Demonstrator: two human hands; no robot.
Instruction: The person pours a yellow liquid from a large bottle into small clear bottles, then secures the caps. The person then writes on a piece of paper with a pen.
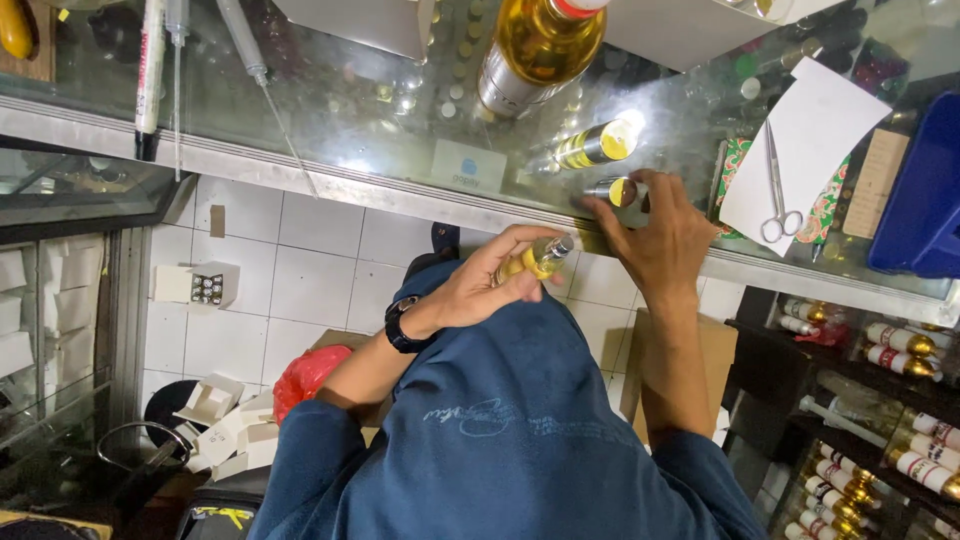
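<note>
Glass counter [330,120] runs across top of view. Left hand [480,285], black watch at wrist, fingers wrapped round small bottle of yellow liquid [540,260], held just below counter edge. Right hand [665,235] rests on counter, fingertips closed on small gold-capped bottle [620,190], seemingly lying on its side. Second small bottle [595,145] just behind. Large amber bottle [535,50] farther back. Scissors [778,195] on white paper [805,140], right.

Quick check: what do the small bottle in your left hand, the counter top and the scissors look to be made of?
Small bottle: clear glass or hard plastic, can't tell which; yellow liquid shows through, with a shiny metal-looking neck. Counter top: glass, glossy; it mirrors lights and shelves show beneath. Scissors: bare polished metal, silvery throughout, handles too.
</note>
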